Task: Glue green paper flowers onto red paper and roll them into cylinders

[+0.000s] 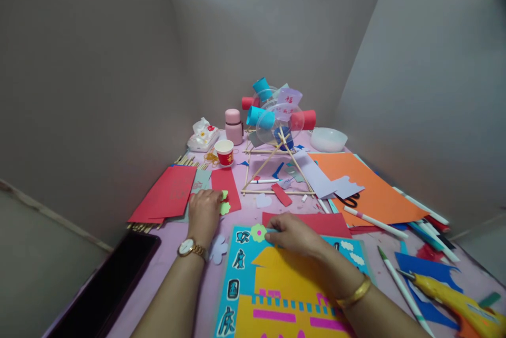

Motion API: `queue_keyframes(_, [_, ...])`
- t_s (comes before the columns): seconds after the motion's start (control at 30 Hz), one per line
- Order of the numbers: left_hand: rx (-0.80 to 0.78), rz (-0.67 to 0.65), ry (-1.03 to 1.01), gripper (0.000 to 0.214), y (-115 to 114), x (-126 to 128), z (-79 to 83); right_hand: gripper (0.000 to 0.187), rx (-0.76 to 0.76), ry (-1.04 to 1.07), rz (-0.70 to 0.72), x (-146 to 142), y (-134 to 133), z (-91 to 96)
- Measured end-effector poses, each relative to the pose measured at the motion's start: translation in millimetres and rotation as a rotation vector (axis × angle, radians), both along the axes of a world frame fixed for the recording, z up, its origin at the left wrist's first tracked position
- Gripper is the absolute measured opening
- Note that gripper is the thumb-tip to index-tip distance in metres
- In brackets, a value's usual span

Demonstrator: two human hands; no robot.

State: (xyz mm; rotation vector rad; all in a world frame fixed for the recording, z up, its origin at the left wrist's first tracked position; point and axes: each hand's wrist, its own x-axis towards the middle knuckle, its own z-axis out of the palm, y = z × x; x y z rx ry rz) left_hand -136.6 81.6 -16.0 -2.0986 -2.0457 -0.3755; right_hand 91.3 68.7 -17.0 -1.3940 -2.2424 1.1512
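Observation:
My left hand (203,212), with a gold watch on its wrist, rests on the pink table cover with its fingers closed on a small light-green paper flower (224,206). My right hand (293,234), wearing a gold bangle, lies on the top edge of a blue and yellow paper collage (276,296). Its fingertips pinch or press beside a green flower with a pink centre (258,232) at the collage's top left. A pale lilac paper flower (218,249) lies on the table between my wrists.
Red paper sheets (168,195) lie left; orange card (367,190), scissors (350,201) and pens (375,219) lie right. A stick-and-cup wheel model (276,122), a red paper cup (225,152), a pink flask (233,126) and a white bowl (328,139) stand behind. A yellow glue gun (458,303) lies at the lower right. Grey partition walls enclose the desk.

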Motion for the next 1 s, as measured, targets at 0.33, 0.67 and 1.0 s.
queue_keyframes(0.33, [-0.131,0.023,0.078,0.026,36,-2,9.6,0.019,-0.002,0.029,-0.005,0,1,2.4])
queue_keyframes(0.67, [-0.181,0.003,0.012,0.027,43,-9,5.4,0.018,-0.02,0.073,-0.005,0,1,0.6])
queue_keyframes(1.0, [-0.06,-0.251,-0.236,0.023,-14,32,28.8,0.019,-0.015,0.116,0.048,2,3,-2.8])
